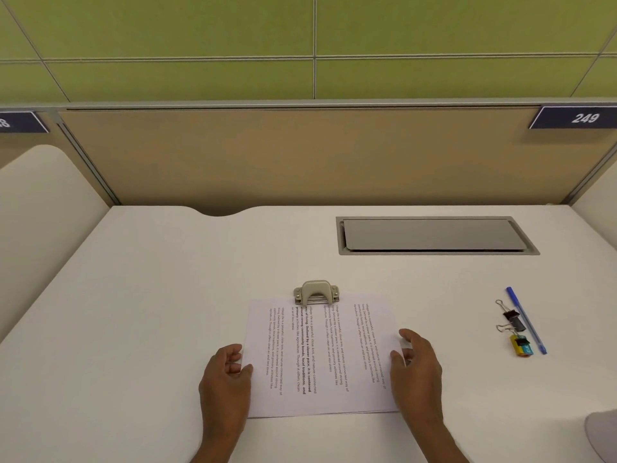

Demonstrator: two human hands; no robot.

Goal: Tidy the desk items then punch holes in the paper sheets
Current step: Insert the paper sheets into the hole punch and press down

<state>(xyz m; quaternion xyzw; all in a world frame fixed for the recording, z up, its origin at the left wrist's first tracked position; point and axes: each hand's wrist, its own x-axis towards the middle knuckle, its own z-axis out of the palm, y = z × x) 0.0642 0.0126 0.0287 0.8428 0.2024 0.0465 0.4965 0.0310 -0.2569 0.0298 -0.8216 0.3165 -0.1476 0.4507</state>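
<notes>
White tabletop (150, 295): plain laminate, carrying everything in play.
Paper sheets (320, 359): stacked print side up near the front edge, about midway across; far side slid into the mouth of the hole punch.
Hole punch (316, 291): beige metal, set at the far side of the sheets, touched by neither hand.
Left hand (225, 375): curled round the left side of the sheets, thumb on top, fingers gripping.
Right hand (419, 365): pinching the right side of the sheets between thumb and fingers.
Pen (526, 319), binder clips (512, 320): lined up together toward the right edge, well apart from the sheets; small yellow-and-blue item (522, 346) at the near end of the row, too small to identify.
Step in hand: tidying done, by the look of it; squaring and seating the sheets in the punch.
Next move: likely one hand steadying the sheets, the other freed to press the lever straight down; skewed holes a risk if the sheets shift.
</notes>
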